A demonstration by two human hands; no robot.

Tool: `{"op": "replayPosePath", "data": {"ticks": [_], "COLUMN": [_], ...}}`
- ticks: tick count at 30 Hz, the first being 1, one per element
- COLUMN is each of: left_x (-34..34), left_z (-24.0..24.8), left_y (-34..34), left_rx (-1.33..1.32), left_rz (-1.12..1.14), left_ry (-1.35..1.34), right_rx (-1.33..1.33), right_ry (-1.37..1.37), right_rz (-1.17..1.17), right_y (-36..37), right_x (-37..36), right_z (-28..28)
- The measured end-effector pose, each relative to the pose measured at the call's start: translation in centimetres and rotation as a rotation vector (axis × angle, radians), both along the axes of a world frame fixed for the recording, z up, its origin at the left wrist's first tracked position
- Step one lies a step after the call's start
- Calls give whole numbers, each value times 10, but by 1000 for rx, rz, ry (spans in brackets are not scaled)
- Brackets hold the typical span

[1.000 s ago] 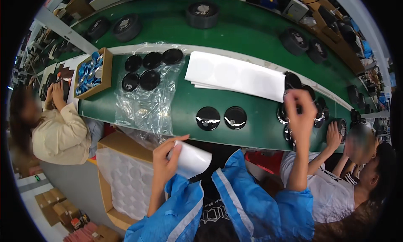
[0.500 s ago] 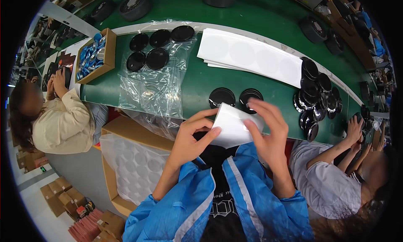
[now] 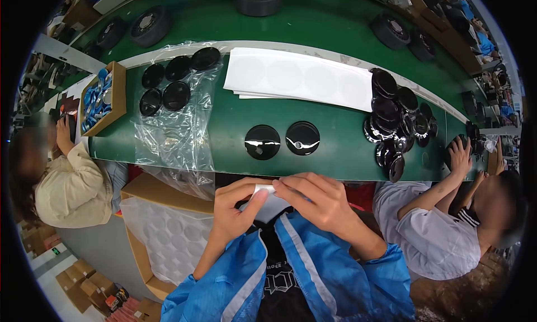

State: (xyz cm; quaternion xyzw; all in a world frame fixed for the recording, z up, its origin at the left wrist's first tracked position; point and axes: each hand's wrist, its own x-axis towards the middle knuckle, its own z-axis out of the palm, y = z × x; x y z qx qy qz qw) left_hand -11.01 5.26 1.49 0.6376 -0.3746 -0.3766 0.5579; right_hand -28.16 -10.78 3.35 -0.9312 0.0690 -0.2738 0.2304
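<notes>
A folded white sticker sheet (image 3: 265, 188) is held in front of my chest, just below the table's near edge. My left hand (image 3: 238, 206) grips its left part, thumb on top and fingers behind. My right hand (image 3: 316, 202) is closed at the sheet's right end, its fingertips pinched together there. The fingers cover much of the sheet. Just beyond my hands, two glossy black round caps (image 3: 302, 138) lie side by side on the green table (image 3: 335, 168). Farther back is a stack of white sheets (image 3: 291, 70) with faint round outlines.
A heap of black caps (image 3: 391, 118) lies at the right. Several more sit on a clear plastic bag (image 3: 173, 129) at the left, beside a cardboard box (image 3: 117, 93) of blue-and-silver discs. Wheels (image 3: 258, 0) stand across the back. A co-worker (image 3: 70, 182) sits on each side.
The sheet has tilted and now shows only a narrow strip. My right hand has come in from the black caps to the sheet's edge. The view has shifted to the right.
</notes>
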Motion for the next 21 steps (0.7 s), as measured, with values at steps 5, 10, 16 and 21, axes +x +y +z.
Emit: {"op": "replayPosePath", "data": {"ticks": [5, 10, 16, 21], "left_x": [-8, -2, 30, 18], "left_z": [-13, -33, -47, -38], "left_y": [-6, -15, -14, -24], "left_rx": [117, 162, 219, 9], "left_rz": [31, 106, 61, -241], "left_ry": [96, 223, 10, -392], "right_rx": [1, 113, 750, 1147], "right_ry": [-55, -69, -154, -148], "right_rz": [-18, 11, -237, -516], "right_y": [-3, 1, -20, -62], "right_x": [-7, -14, -21, -8], "right_z": [-18, -17, 16, -50]}}
